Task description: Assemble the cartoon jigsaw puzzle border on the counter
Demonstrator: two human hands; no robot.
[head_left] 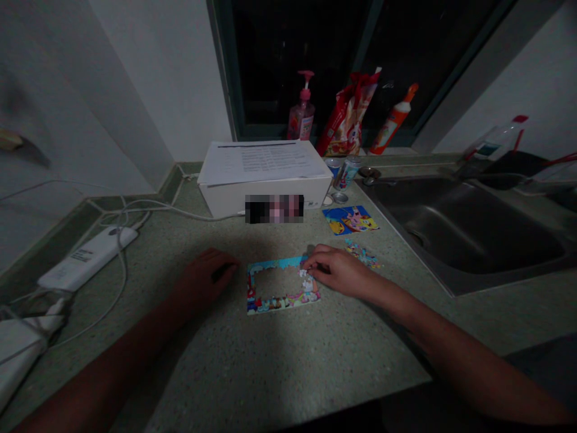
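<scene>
A jigsaw puzzle point(270, 303) lies on the counter, its border joined into a rectangle around a bare middle. My right hand point(338, 269) is closed in a pinch at the upper right of this border, on a small pale puzzle piece point(303, 273); whether that piece touches its neighbours is hard to see. My left hand point(205, 273) rests on the counter just left of the puzzle, fingers loosely bent, a gap between thumb and fingers, nothing visible in it. Loose puzzle pieces point(363, 254) lie in a pile beyond my right wrist. Behind them is a colourful cartoon picture card point(351, 220).
A white box point(265, 174) with a printed sheet on top stands behind the puzzle. Cans point(347, 173) are beside it. A metal sink point(469, 222) lies to the right. On the left are a white power strip point(88, 257) and loose cables. Bottles and a red bag point(347, 114) line the windowsill.
</scene>
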